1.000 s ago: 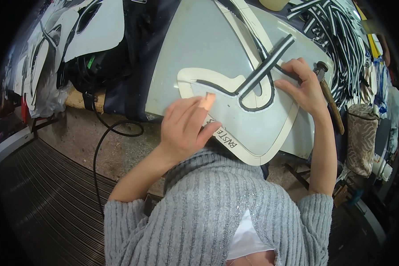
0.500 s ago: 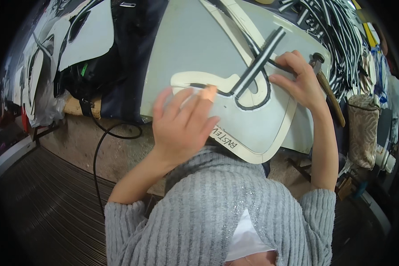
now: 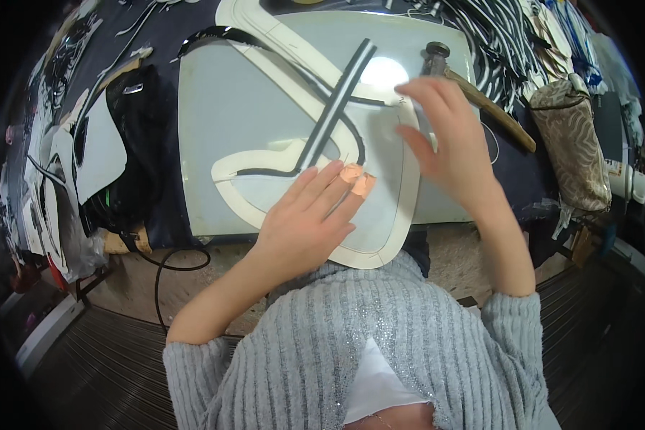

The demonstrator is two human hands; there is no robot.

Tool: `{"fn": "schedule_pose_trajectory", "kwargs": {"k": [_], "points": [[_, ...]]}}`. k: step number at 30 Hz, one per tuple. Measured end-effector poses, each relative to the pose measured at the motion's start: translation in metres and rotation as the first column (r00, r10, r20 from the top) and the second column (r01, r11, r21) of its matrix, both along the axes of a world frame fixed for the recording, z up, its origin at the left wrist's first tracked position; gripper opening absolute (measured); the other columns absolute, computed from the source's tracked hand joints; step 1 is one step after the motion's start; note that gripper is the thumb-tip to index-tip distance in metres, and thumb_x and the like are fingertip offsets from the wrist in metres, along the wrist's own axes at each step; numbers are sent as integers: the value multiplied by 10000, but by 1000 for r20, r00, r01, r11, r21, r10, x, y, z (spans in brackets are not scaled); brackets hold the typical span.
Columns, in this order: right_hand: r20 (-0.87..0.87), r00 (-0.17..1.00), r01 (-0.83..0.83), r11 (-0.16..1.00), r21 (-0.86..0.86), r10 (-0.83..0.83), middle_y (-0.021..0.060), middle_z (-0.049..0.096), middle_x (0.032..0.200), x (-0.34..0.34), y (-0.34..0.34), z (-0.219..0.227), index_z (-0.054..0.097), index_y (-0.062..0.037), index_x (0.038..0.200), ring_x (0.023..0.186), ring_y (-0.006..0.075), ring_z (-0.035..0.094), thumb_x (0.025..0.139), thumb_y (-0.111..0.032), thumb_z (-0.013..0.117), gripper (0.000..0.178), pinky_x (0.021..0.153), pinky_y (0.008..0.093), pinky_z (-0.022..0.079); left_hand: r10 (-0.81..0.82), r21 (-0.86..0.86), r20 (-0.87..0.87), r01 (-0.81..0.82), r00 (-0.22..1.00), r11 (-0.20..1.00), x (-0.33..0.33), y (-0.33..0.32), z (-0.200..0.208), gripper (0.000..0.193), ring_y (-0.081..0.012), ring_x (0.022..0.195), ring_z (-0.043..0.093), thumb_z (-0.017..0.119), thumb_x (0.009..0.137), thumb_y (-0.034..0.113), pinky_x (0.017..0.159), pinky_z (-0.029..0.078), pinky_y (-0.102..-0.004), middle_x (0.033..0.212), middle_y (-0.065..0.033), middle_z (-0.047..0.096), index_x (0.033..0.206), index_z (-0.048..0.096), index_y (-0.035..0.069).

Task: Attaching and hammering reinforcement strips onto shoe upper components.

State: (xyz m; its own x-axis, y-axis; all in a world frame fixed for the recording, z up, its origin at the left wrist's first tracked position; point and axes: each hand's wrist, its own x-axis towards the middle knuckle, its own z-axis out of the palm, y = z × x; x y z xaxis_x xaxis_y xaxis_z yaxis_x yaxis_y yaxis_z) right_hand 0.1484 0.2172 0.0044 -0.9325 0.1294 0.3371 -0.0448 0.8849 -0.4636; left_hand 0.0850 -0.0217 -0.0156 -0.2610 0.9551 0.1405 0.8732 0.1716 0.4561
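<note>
My left hand (image 3: 309,218) lies flat with its fingers stretched out on the near part of a cream-edged panel (image 3: 363,259); tan tape wraps two of its fingertips. My right hand (image 3: 448,136) hovers over the panel's right side, thumb and fingers apart and nothing between them. A dark strip with a silver-grey stripe (image 3: 337,104) slants across the panel from beside my left fingers. Black edging (image 3: 269,172) follows the panel's inner curves. Long cream bands (image 3: 269,77) of the piece stretch toward the far left.
A hammer (image 3: 491,107) with a wooden handle lies right of my right hand. Many black and white strips (image 3: 502,61) heap at the far right, near a patterned pouch (image 3: 572,147). A black bag (image 3: 140,115) sits left of the pale grey board (image 3: 201,154).
My left hand has come down flat, farther right on the panel. My right hand has let go of the piece's dark edge and opened. The whole scene has shifted left in view.
</note>
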Motion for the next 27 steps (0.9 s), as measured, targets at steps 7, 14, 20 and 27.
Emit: {"fn": "schedule_pose_trajectory", "kwargs": {"k": [7, 14, 20, 27], "points": [[14, 999, 37, 999, -3, -37, 88, 626, 1119, 42, -29, -28, 639, -40, 1053, 1090, 293, 599, 761, -51, 705, 299, 915, 402, 485, -34, 64, -96, 40, 995, 997, -15, 10, 0, 477, -342, 1280, 547, 720, 824, 182, 1094, 397, -507, 1288, -165, 615, 1239, 605, -23], [40, 998, 44, 999, -22, -44, 92, 616, 1180, 44, -30, -29, 641, -37, 1071, 1148, 283, 586, 781, -68, 697, 297, 983, 418, 464, -55, 93, -42, 59, 998, 994, -27, 44, -5, 524, -401, 1307, 514, 714, 845, 189, 1101, 377, -543, 1314, -215, 591, 1278, 552, -56], [62, 997, 33, 999, 19, -35, 123, 585, 1264, 40, -25, -18, 606, -12, 1132, 1238, 298, 551, 785, -83, 695, 365, 1045, 429, 448, -65, 31, 3, 64, 998, 997, -29, 44, -8, 558, -367, 1328, 504, 735, 817, 204, 1113, 374, -527, 1305, -188, 604, 1279, 552, -50], [23, 993, 116, 989, -95, -115, 166, 572, 1249, 44, -27, -42, 580, 21, 1118, 1229, 357, 544, 812, -7, 612, 309, 1008, 432, 484, -195, -53, -13, 194, 981, 980, -35, 45, -5, 578, -315, 1325, 516, 758, 794, 230, 1129, 359, -511, 1298, -157, 622, 1285, 566, -7]]}}
